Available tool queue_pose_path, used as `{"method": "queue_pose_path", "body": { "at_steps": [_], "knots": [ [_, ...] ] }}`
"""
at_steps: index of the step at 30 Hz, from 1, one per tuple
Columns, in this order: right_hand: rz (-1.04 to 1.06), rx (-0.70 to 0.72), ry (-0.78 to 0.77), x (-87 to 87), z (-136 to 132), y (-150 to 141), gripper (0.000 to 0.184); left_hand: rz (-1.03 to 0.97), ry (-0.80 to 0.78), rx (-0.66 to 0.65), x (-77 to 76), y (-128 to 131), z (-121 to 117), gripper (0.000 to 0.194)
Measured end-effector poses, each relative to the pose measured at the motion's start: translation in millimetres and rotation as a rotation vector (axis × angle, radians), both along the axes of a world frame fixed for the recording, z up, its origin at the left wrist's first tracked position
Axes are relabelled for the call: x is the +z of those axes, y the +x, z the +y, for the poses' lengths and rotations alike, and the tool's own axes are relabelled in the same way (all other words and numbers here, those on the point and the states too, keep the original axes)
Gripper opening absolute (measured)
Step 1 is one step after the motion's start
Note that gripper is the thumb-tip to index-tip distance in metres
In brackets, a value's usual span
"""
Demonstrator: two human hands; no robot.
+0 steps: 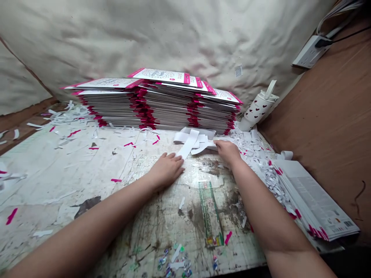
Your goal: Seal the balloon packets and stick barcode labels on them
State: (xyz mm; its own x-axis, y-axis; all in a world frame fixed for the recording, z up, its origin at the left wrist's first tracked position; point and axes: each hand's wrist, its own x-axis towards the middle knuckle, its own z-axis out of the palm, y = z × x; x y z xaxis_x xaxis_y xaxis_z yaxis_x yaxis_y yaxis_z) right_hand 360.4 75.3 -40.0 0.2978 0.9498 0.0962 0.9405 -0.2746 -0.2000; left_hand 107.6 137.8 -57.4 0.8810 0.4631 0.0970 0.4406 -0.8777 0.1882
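The left hand (166, 170) lay open on the bench (58, 173), just beside the white paper strips (188, 143). The right hand (227, 151) touched their end; I could not tell if it gripped. The hands were apart, in front of the pink-edged card stacks (156, 104).

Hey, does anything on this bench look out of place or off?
Yes. The white heart-patterned tumbler tilts over in the back corner instead of standing upright, the pink-edged printed cards are stacked unevenly with the top ones askew, and white paper scraps litter the stained work surface.
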Motion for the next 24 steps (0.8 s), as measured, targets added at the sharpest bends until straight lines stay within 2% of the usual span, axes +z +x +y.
{"method": "queue_pose_path", "body": {
  "at_steps": [2, 4, 5, 6, 8, 9, 11, 12, 14, 16, 19, 24],
  "knots": [
    [-0.007, 0.019, 0.047, 14.1, -9, -13, 0.031, -0.153, 0.05, 0.101, 10.9, 2, -1, 0.049],
    [-0.002, 0.08, 0.065, 31.9, -20, -30, 0.025, -0.368, 0.068, 0.124, 28.7, 4, -10, 0.068],
    [0.025, 0.129, 0.072, 40.7, -25, -39, 0.022, -0.457, 0.028, 0.109, 38.4, 5, -16, 0.074],
    [0.082, 0.188, 0.076, 48.7, -30, -47, 0.02, -0.512, -0.062, 0.084, 47.7, 5, -23, 0.071],
    [0.321, 0.295, 0.054, 60.9, -40, -59, 0.017, -0.524, -0.379, 0.073, 62.7, 1, -35, 0.049],
    [0.488, 0.327, 0.019, 64.7, -44, -62, 0.015, -0.512, -0.568, 0.1, 67.8, -2, -38, 0.04],
    [0.812, 0.341, -0.076, 68.0, -52, -64, 0.011, -0.479, -0.908, 0.181, 73.5, -14, -40, 0.033],
    [0.941, 0.333, -0.116, 67.9, -55, -63, 0.011, -0.464, -1.028, 0.222, 74.4, -22, -38, 0.031],
    [1.098, 0.32, -0.152, 65.9, -59, -60, 0.018, -0.455, -1.155, 0.302, 73.6, -40, -34, 0.031],
    [1.144, 0.317, -0.163, 63.0, -62, -59, 0.022, -0.475, -1.172, 0.366, 71.6, -57, -29, 0.032],
    [1.079, 0.333, -0.156, 58.4, -63, -63, 0.021, -0.503, -1.126, 0.388, 69.8, -76, -26, 0.03],
    [1.049, 0.335, -0.121, 48.7, -61, -74, 0.021, -0.502, -1.093, 0.469, 67.0, -93, -27, 0.026]
  ]
}}
